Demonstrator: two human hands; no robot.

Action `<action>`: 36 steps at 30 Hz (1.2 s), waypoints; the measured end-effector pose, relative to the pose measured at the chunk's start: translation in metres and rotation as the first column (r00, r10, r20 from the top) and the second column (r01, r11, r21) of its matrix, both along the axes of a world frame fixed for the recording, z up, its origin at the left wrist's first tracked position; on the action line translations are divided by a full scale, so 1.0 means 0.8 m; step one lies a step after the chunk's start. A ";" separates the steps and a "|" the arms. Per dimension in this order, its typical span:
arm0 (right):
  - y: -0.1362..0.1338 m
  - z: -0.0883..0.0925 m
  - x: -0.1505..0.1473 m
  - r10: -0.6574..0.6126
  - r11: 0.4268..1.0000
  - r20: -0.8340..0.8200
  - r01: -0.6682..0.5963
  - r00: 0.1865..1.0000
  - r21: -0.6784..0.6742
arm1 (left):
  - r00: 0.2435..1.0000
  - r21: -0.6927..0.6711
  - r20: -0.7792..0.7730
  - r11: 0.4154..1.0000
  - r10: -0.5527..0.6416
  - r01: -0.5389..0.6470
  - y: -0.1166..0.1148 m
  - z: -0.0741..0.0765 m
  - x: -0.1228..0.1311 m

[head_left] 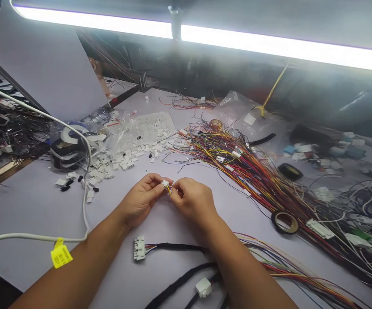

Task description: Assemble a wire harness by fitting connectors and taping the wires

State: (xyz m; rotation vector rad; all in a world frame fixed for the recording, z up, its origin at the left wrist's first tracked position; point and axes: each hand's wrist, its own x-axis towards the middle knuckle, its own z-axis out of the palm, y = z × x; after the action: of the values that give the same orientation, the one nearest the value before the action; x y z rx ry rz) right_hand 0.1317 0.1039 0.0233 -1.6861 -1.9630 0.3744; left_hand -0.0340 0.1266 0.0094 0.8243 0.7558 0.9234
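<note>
One small white connector (165, 183), at the centre, is pinched between the thumb and curled fingers of the left hand (144, 198), presumably so that it is kept steady while the yellow wire (169, 189) beside it is apparently gripped by the closed fingertips of the right hand (194, 198) (the tips themselves are partly hidden). Two larger connectors, one at seven o'clock (139, 248) and one at five (203, 287), are seemingly kept clear of the fingers. At two to four, one wire bundle (244, 163) is laid within reach; at ten, uncountable loose housings (108, 165) are spread
</note>
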 end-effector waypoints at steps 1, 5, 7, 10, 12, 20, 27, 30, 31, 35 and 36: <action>0.000 -0.002 -0.001 0.003 1.000 -0.005 -0.003 1.000 0.019 | 1.000 -0.001 -0.009 1.000 0.005 -0.005 0.000 0.000 0.001; 0.001 -0.004 -0.003 0.011 1.000 -0.038 -0.011 0.999 -0.001 | 0.999 -0.015 -0.013 0.999 0.040 -0.040 -0.001 0.001 0.004; 0.001 -0.005 -0.003 0.020 0.999 -0.062 -0.023 0.998 -0.049 | 0.999 -0.017 0.002 0.999 0.037 -0.037 -0.001 0.000 0.004; 0.002 -0.006 -0.003 0.028 0.997 -0.091 -0.034 0.995 -0.064 | 1.000 0.009 -0.015 1.000 0.008 -0.008 -0.001 -0.002 0.003; 0.003 -0.007 -0.001 0.046 0.997 -0.132 -0.054 0.990 -0.059 | 1.000 0.018 -0.028 1.000 0.002 -0.001 -0.001 -0.003 0.002; 0.011 -0.012 0.007 -0.001 0.978 -0.476 -0.098 0.879 -0.183 | 0.998 -0.085 0.045 0.995 0.053 -0.049 0.003 0.000 0.001; 0.008 -0.012 0.003 -0.014 0.976 -0.440 -0.085 0.898 -0.203 | 0.999 -0.079 0.014 0.996 0.031 -0.029 0.001 0.002 0.004; 0.007 -0.012 0.001 -0.009 0.983 -0.395 -0.065 0.918 -0.172 | 0.998 -0.042 -0.053 0.999 0.014 -0.017 -0.001 0.001 0.005; 0.007 -0.013 0.001 -0.005 0.984 -0.393 -0.066 0.920 -0.166 | 0.998 -0.035 -0.063 0.999 0.017 -0.019 -0.001 0.000 0.005; 0.010 -0.013 0.004 0.013 0.980 -0.399 -0.091 0.917 -0.177 | 0.999 -0.040 -0.031 0.998 0.042 -0.043 -0.001 -0.002 0.004; 0.010 -0.013 0.005 0.011 0.977 -0.401 -0.096 0.916 -0.193 | 0.998 -0.046 -0.022 0.998 0.050 -0.051 -0.001 -0.002 0.004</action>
State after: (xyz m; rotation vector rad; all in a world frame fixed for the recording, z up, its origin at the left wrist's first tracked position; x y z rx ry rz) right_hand 0.1354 0.1121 0.0126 -1.5297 -1.7118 0.8994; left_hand -0.0311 0.1257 0.0077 0.7777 0.8166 0.9404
